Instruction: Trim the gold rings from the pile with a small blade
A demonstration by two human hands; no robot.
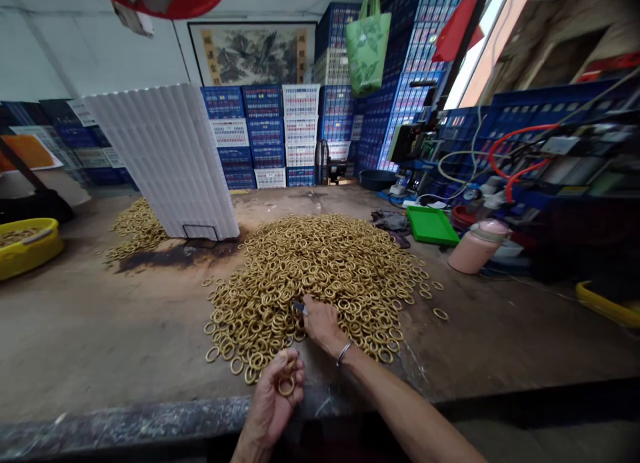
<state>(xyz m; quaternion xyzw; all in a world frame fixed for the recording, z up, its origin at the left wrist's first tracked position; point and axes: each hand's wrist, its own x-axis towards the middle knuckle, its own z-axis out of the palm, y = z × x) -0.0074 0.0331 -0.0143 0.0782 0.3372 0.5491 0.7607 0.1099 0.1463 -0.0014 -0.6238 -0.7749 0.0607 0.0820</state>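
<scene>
A wide heap of brass-coloured rings [320, 263] covers the middle of the worktable. My left hand [277, 390], palm up near the table's front edge, has its fingers curled around a brass ring [286, 386]. Reaching into the front of the heap, my right hand [321, 322] grips a small dark tool [300, 307] between thumb and fingers, with the tool's tip over the rings. A metal bracelet [344, 353] circles the right wrist. Whether more rings lie inside the left fingers cannot be made out.
A white corrugated panel [165, 163] stands behind left, beside a smaller ring pile [137, 230]. A yellow basin [30, 250] is far left. At right are a green tray [431, 224], a pink bottle [477, 247] and machinery with hoses. Stacked crates [265, 136] line the back.
</scene>
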